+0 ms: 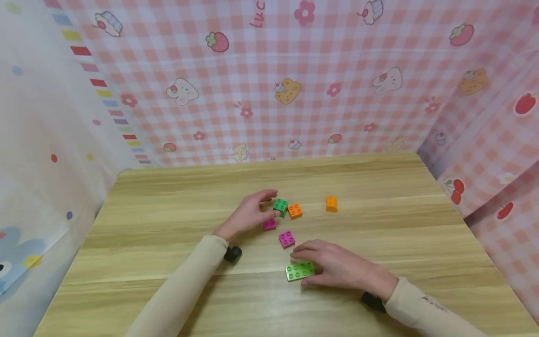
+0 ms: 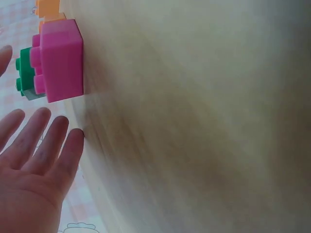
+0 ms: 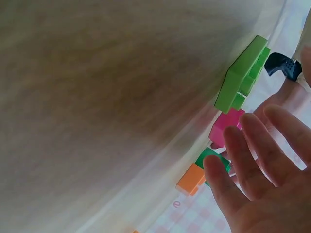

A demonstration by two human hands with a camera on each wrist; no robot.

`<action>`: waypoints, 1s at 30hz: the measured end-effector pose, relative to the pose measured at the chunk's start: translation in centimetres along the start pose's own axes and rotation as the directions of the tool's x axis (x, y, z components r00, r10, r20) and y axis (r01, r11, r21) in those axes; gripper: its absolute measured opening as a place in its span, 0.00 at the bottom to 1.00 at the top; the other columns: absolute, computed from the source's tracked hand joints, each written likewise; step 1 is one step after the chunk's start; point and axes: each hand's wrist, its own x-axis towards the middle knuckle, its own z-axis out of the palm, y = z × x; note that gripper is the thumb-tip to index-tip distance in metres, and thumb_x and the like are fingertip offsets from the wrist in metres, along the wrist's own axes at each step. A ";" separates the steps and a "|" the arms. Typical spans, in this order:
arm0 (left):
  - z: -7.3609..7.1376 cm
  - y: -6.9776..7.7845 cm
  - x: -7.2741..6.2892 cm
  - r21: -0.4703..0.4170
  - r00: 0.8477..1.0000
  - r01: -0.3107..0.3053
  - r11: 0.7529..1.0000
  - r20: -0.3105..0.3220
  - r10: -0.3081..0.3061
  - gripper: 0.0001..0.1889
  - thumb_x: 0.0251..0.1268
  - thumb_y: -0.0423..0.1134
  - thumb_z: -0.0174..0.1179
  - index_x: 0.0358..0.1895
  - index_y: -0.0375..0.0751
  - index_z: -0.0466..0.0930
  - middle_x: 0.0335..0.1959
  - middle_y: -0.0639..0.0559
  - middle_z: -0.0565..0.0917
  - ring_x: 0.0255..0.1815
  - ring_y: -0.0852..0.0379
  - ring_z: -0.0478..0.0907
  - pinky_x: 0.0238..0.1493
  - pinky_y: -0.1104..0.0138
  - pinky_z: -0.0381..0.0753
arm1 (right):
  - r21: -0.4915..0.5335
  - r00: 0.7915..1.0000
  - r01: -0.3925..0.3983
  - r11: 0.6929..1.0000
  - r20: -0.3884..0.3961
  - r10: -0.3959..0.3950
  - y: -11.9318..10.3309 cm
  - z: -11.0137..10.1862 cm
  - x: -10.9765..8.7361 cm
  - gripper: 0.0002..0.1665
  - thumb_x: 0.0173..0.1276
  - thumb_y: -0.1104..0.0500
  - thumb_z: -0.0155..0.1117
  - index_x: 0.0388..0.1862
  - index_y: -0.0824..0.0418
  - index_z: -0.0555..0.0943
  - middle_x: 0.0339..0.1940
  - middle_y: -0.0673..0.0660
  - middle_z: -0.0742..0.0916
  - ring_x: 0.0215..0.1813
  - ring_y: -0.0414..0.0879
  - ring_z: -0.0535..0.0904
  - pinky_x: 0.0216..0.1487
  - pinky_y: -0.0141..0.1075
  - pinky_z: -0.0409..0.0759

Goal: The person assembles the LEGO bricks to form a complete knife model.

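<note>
My left hand (image 1: 249, 213) hovers at the left of a dark green toy brick (image 1: 280, 205), thumb and fingers spread apart. A magenta brick (image 1: 269, 225) sits just below its thumb; in the left wrist view, the straight fingers are clear of this magenta brick (image 2: 63, 63). Over the right end of a long lime green brick (image 1: 299, 271) is my right hand (image 1: 337, 267), with thumb and fingers on either side. The right wrist view shows its loosely extended fingers apart from the lime brick (image 3: 240, 75). A second magenta brick (image 1: 287, 239) lies between the hands.
An orange square brick (image 1: 295, 211) lies beside the dark green one. Farther right stands an orange brick with a sloped side (image 1: 331, 204). The wooden table (image 1: 168, 196) meets a pink checked cloth (image 1: 252, 121) at its back edge. Each wrist wears a black device (image 1: 233, 254).
</note>
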 end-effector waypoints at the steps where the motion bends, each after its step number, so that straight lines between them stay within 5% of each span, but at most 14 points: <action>1: 0.0 0.0 0.1 0.001 1.000 -0.002 1.000 0.003 0.002 0.35 0.67 0.43 0.71 0.74 0.39 0.70 0.71 0.45 0.77 0.70 0.47 0.74 0.71 0.53 0.75 | -0.004 1.000 0.007 1.000 0.000 -0.007 0.0 0.0 0.0 0.36 0.69 0.40 0.72 0.70 0.55 0.79 0.70 0.52 0.80 0.71 0.49 0.74 0.73 0.49 0.74; 12: 0.3 -0.4 1.3 0.037 0.999 -0.015 0.999 0.030 0.014 0.34 0.64 0.40 0.74 0.72 0.38 0.73 0.66 0.44 0.81 0.65 0.47 0.78 0.70 0.54 0.75 | -0.015 0.999 0.034 0.999 0.019 -0.034 -0.1 0.4 0.6 0.32 0.68 0.44 0.74 0.68 0.54 0.81 0.65 0.48 0.82 0.67 0.45 0.76 0.71 0.45 0.76; 30: 0.5 0.0 1.3 0.041 1.000 0.004 0.999 0.018 -0.005 0.20 0.66 0.35 0.71 0.60 0.40 0.81 0.52 0.46 0.86 0.54 0.50 0.82 0.62 0.57 0.82 | -0.063 0.998 0.007 0.998 0.057 -0.003 0.0 0.5 0.7 0.21 0.70 0.56 0.73 0.60 0.57 0.84 0.55 0.48 0.83 0.56 0.39 0.77 0.61 0.36 0.81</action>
